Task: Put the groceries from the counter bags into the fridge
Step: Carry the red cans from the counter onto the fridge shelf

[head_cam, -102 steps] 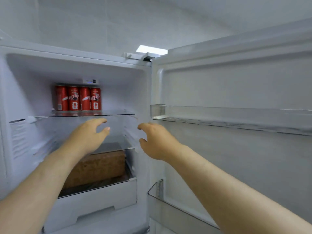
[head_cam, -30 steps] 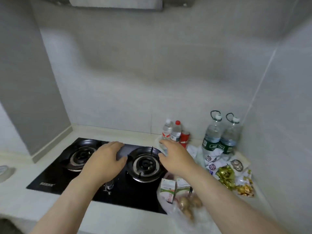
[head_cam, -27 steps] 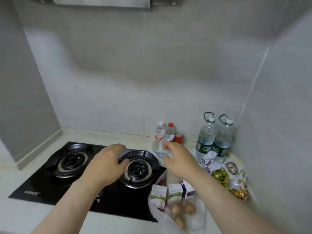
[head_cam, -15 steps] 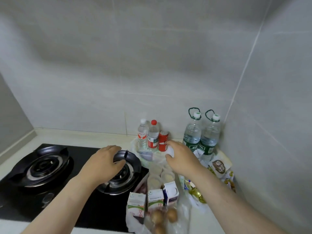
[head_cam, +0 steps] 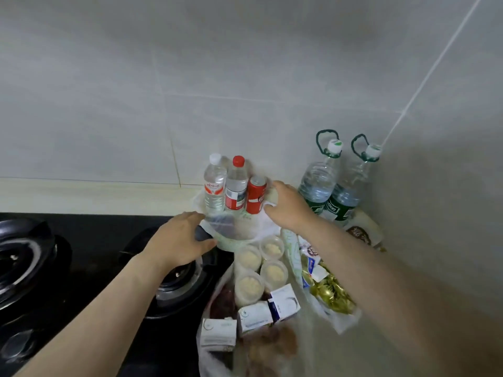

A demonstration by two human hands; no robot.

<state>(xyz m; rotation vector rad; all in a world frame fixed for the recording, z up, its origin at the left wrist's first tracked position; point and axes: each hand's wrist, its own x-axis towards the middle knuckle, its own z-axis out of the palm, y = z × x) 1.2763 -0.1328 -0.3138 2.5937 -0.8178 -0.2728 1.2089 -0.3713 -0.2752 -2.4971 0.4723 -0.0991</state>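
Note:
A thin translucent plastic bag stands at the back of the counter with two small water bottles and a red can upright in it. My left hand holds the bag's left rim between thumb and fingers. On the right rim, beside the can, my right hand curls round the plastic. In front lies a second open bag with several lidded cups, small cartons and brown round produce.
A black gas hob with two burners fills the counter to the left, one burner under my left wrist. Two large water bottles with green handles stand in the wall corner. A bag of gold-wrapped snacks lies under my right forearm.
The view has turned from the open fridge to the counter. Both hands have moved forward over the hob and taken hold of the back bag's rim.

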